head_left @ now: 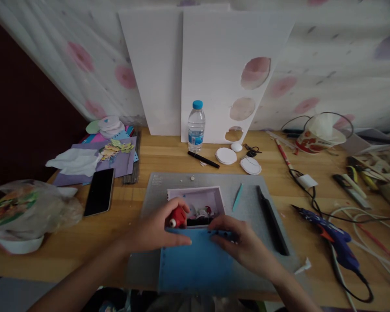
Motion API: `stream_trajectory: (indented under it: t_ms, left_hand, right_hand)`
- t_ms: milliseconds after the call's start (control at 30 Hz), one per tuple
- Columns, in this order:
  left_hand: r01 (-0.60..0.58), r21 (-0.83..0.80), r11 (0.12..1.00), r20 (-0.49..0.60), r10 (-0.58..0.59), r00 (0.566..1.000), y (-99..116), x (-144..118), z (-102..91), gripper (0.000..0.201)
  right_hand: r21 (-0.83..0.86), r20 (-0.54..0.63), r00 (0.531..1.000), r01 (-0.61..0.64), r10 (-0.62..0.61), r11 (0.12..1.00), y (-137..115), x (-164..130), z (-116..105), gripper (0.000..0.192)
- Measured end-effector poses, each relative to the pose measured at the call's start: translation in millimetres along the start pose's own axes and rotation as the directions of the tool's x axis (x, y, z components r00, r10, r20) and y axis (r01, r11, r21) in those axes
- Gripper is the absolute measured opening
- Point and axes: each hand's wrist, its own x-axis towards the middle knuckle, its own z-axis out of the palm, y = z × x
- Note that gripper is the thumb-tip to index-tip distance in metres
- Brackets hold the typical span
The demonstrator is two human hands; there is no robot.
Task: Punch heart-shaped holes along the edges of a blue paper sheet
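Note:
My left hand (173, 225) is curled round a small red object (178, 216) with a pale round end, perhaps a figurine; its thumb lies along the edge of a blue sheet (195, 264) with a row of holes or dots. At that sheet's upper right edge, my right hand (235, 238) has its fingers closed on it. Just beyond both hands is an open pale pink box (219, 197) with small white, red and dark pieces inside. Box and sheet lie on a grey cutting mat (160, 184). The box's near side is partly hidden.
A teal tweezer-like tool (237, 197) and a long black tool (273, 223) lie right of the box. Farther right is a blue glue gun (331, 236) with cords. A water bottle (196, 128) stands behind; a phone (99, 192) and bagged bowl (22, 216) are left.

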Motion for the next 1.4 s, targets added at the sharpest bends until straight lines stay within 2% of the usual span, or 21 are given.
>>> stream_trajectory:
  t_ms: [67,133,233,300,467,567,667,733,800,967,1167,1267,1400]
  left_hand:
    - [0.021,0.138,0.99,-0.023,-0.018,1.0,2,-10,10.2,0.048]
    - [0.037,0.194,0.98,-0.057,-0.027,0.998,2,-16,20.5,0.049]
    - [0.004,0.162,0.987,-0.031,0.001,1.0,2,-18,32.2,0.058]
    - [-0.01,0.15,0.989,-0.006,0.011,1.0,2,-17,36.1,0.069]
    - [0.036,0.167,0.985,-0.087,-0.022,0.996,0,-13,38.1,0.085]
    - [0.072,0.094,0.993,-0.157,-0.056,0.986,-2,-12,35.5,0.085]
    - [0.158,0.142,0.977,-0.224,-0.123,0.967,-2,-12,28.9,0.062]
    - [0.179,0.232,0.956,-0.212,-0.13,0.969,0,-14,24.3,0.04]
    - [0.162,0.281,0.946,-0.158,-0.12,0.98,3,-17,21.3,0.029]
    - [0.104,0.305,0.947,-0.088,-0.081,0.993,4,-18,19.1,0.016]
    - [0.028,0.236,0.971,-0.17,0.013,0.985,-4,-4,15.6,0.013]
    - [0.034,0.208,0.978,-0.199,0.009,0.98,-10,1,15.6,0.012]
    - [0.034,0.163,0.986,-0.204,0.0,0.979,-10,2,18.3,0.013]
  right_hand:
    - [-0.085,-0.048,0.996,0.07,-0.074,0.994,-5,-2,10,0.018]
    - [-0.208,-0.075,0.975,0.189,-0.208,0.96,-11,-3,19,0.029]
    - [-0.343,0.011,0.928,0.353,-0.372,0.871,-21,-1,30,0.037]
    - [-0.349,0.062,0.911,0.402,-0.407,0.847,-28,2,34,0.034]
    - [-0.21,0.062,0.929,0.371,-0.366,0.905,-31,10,33,0.024]
    - [-0.131,0.002,0.947,0.319,-0.322,0.939,-22,12,23,0.031]
    - [-0.2,-0.081,0.973,0.197,-0.216,0.96,-8,11,10,0.035]
    - [-0.239,-0.047,0.984,0.154,-0.169,0.959,0,8,2,0.03]
    - [-0.232,0.015,0.988,0.154,-0.155,0.96,4,3,-2,0.027]
    - [-0.138,0.07,0.993,0.101,-0.092,0.985,-2,-7,-10,0.027]
    - [-0.145,0.147,0.989,0.004,0.018,0.989,-9,-14,-19,0.028]
    - [-0.064,0.074,0.997,-0.009,0.014,0.998,-3,-17,-14,0.025]
    - [0.175,-0.135,0.991,0.025,-0.001,0.984,8,-20,-5,0.02]
